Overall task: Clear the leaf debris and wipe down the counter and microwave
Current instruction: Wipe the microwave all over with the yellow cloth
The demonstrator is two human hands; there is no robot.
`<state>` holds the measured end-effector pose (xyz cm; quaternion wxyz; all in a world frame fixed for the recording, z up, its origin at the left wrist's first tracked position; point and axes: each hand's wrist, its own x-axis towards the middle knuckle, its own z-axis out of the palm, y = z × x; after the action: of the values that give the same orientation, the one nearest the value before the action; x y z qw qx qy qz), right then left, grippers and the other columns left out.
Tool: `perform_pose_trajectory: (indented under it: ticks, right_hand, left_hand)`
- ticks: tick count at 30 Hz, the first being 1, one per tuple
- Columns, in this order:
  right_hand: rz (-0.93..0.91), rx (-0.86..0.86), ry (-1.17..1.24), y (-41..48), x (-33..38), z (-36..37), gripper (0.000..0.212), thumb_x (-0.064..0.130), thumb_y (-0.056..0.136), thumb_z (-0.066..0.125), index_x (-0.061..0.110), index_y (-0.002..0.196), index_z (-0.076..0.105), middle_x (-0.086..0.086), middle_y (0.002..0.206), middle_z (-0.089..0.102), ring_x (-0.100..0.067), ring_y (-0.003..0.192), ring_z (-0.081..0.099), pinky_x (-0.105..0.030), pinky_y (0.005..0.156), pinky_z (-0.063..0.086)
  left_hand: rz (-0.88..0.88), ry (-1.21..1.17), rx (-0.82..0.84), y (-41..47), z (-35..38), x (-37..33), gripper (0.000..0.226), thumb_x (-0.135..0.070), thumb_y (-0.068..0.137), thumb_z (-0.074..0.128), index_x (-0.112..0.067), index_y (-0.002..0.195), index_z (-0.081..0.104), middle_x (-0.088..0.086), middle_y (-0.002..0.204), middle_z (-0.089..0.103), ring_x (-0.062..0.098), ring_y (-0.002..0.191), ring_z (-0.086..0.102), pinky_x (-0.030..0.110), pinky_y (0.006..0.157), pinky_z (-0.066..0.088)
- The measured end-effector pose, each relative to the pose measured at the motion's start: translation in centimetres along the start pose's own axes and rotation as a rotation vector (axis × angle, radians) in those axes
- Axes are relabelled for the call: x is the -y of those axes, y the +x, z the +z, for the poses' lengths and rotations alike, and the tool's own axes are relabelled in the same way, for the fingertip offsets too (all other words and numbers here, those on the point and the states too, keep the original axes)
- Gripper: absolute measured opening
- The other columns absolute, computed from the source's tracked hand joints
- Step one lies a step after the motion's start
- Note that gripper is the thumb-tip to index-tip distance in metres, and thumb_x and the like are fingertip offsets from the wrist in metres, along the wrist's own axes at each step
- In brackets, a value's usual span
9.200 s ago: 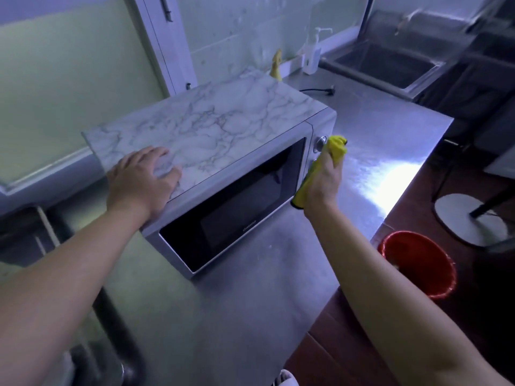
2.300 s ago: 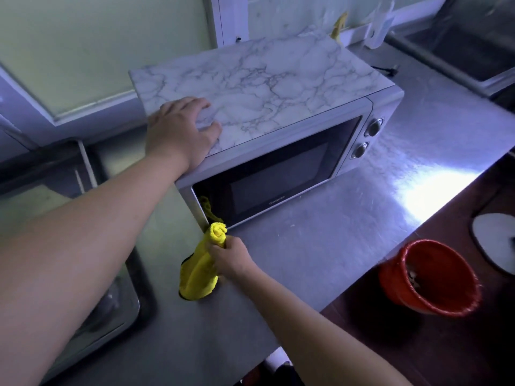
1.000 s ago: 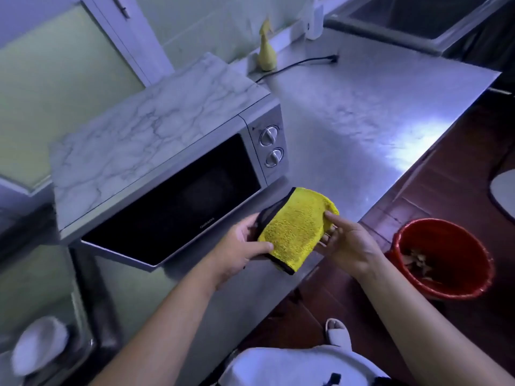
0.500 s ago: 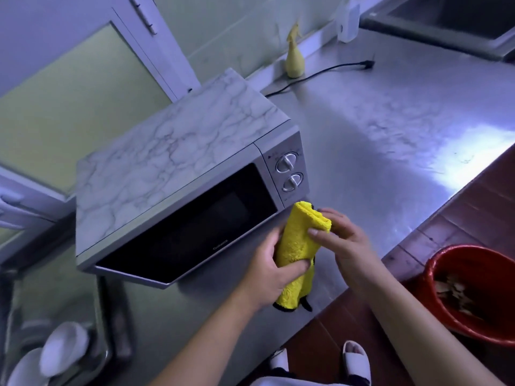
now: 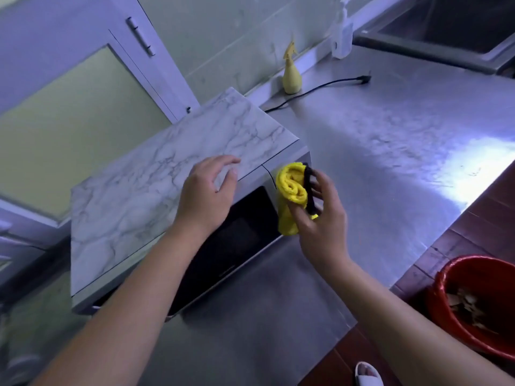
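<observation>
Head view: my right hand [image 5: 320, 227] grips the folded yellow cloth [image 5: 291, 196] by the microwave's [image 5: 167, 190] right front, my left hand [image 5: 206, 196] rests loose-fingered on top, scraps sit in the red bucket [image 5: 473, 259], so I judge wiping is still left.

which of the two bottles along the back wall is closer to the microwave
The yellow spray bottle, standing just beyond the microwave; the clear pump bottle stands farther along, near the sink.
</observation>
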<state>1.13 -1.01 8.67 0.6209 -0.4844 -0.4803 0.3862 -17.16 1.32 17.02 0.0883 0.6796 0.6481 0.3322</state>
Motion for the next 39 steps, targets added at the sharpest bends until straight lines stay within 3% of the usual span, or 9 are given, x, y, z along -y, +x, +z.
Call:
perform_pose_trajectory:
  ticks: [4, 9, 16, 20, 25, 29, 31, 35, 39]
  right_hand:
    - [-0.365, -0.154, -0.262, 0.9, -1.2, 3.6, 0.057, -0.017, 0.075, 0.063, 0.011, 0.124, 0.069, -0.015, 0.125, 0.060, -0.032, 0.115, 0.059, -0.045, 0.095, 0.051]
    - [-0.510, -0.262, -0.387, -0.6, -5.9, 5.3, 0.037, -0.017, 0.081, 0.061, 0.003, 0.109, 0.076, -0.016, 0.122, 0.062, -0.039, 0.111, 0.060, -0.049, 0.099, 0.049]
    - [-0.249, -0.272, -0.384, -4.0, -11.1, 5.8, 0.048, -0.027, 0.068, 0.073, 0.001, 0.107, 0.076, -0.024, 0.112, 0.066, -0.040, 0.107, 0.065, -0.051, 0.092, 0.055]
    - [0.029, -0.257, -0.384, -4.8, -13.3, 5.3, 0.042, -0.017, 0.074, 0.072, 0.006, 0.108, 0.077, -0.019, 0.114, 0.067, -0.037, 0.106, 0.066, -0.047, 0.090, 0.055]
    - [0.424, -0.264, -0.150, -4.5, -15.4, 4.7, 0.035, -0.003, 0.082, 0.069, 0.015, 0.112, 0.075, 0.003, 0.102, 0.064, 0.000, 0.089, 0.059, -0.009, 0.082, 0.044]
    - [0.914, -0.243, 0.056, -1.8, -16.8, 3.0, 0.027, 0.011, 0.084, 0.073, 0.014, 0.111, 0.070, 0.001, 0.072, 0.060, -0.019, 0.059, 0.055, -0.029, 0.060, 0.050]
    - [0.945, -0.173, 0.072, -1.1, -16.6, 2.2, 0.026, 0.008, 0.085, 0.072, 0.012, 0.110, 0.067, -0.001, 0.069, 0.056, -0.018, 0.050, 0.049, -0.026, 0.047, 0.044]
    - [0.871, -0.188, 0.062, -2.3, -14.7, -0.1, 0.024, 0.006, 0.081, 0.068, 0.025, 0.095, 0.071, -0.004, 0.087, 0.065, -0.022, 0.068, 0.058, -0.032, 0.061, 0.046]
    - [0.695, -0.177, 0.028, -4.2, -10.8, -1.7, 0.035, 0.000, 0.085, 0.066, 0.034, 0.094, 0.069, 0.000, 0.104, 0.069, -0.010, 0.086, 0.067, -0.024, 0.071, 0.053]
  left_hand:
    - [-0.140, 0.339, 0.180, 3.6, 2.2, 1.9, 0.044, -0.030, 0.102, 0.046, -0.026, 0.146, 0.047, 0.006, 0.155, 0.040, 0.024, 0.145, 0.029, 0.036, 0.121, 0.018]
    - [-0.100, 0.482, 0.130, 3.3, 3.3, 2.6, 0.046, -0.040, 0.102, 0.034, -0.038, 0.147, 0.039, 0.001, 0.158, 0.034, 0.022, 0.145, 0.026, 0.043, 0.118, 0.017]
    - [-0.082, 0.520, 0.123, 3.2, 3.3, 2.4, 0.045, -0.038, 0.101, 0.033, -0.039, 0.146, 0.038, 0.001, 0.156, 0.036, 0.024, 0.143, 0.028, 0.047, 0.115, 0.021]
    - [-0.077, 0.518, 0.106, 3.2, 3.3, 2.5, 0.044, -0.037, 0.101, 0.035, -0.037, 0.145, 0.040, 0.003, 0.155, 0.038, 0.026, 0.142, 0.030, 0.048, 0.114, 0.023]
    - [-0.078, 0.519, 0.101, 3.2, 3.4, 2.6, 0.045, -0.036, 0.101, 0.035, -0.036, 0.146, 0.040, 0.004, 0.156, 0.038, 0.027, 0.142, 0.031, 0.048, 0.115, 0.023]
    - [-0.075, 0.517, 0.110, 3.3, 3.5, 2.6, 0.046, -0.038, 0.101, 0.034, -0.036, 0.146, 0.040, 0.004, 0.156, 0.037, 0.027, 0.143, 0.030, 0.049, 0.115, 0.022]
    - [-0.082, 0.511, 0.110, 3.3, 3.4, 2.7, 0.046, -0.039, 0.101, 0.034, -0.036, 0.146, 0.040, 0.004, 0.156, 0.037, 0.026, 0.143, 0.030, 0.049, 0.115, 0.022]
    - [-0.091, 0.507, 0.107, 3.3, 3.4, 2.6, 0.045, -0.038, 0.101, 0.035, -0.037, 0.145, 0.041, 0.003, 0.155, 0.038, 0.026, 0.142, 0.030, 0.049, 0.115, 0.021]
    - [-0.094, 0.502, 0.102, 3.3, 3.4, 2.5, 0.045, -0.038, 0.100, 0.036, -0.037, 0.145, 0.041, 0.003, 0.154, 0.039, 0.027, 0.141, 0.031, 0.048, 0.114, 0.022]
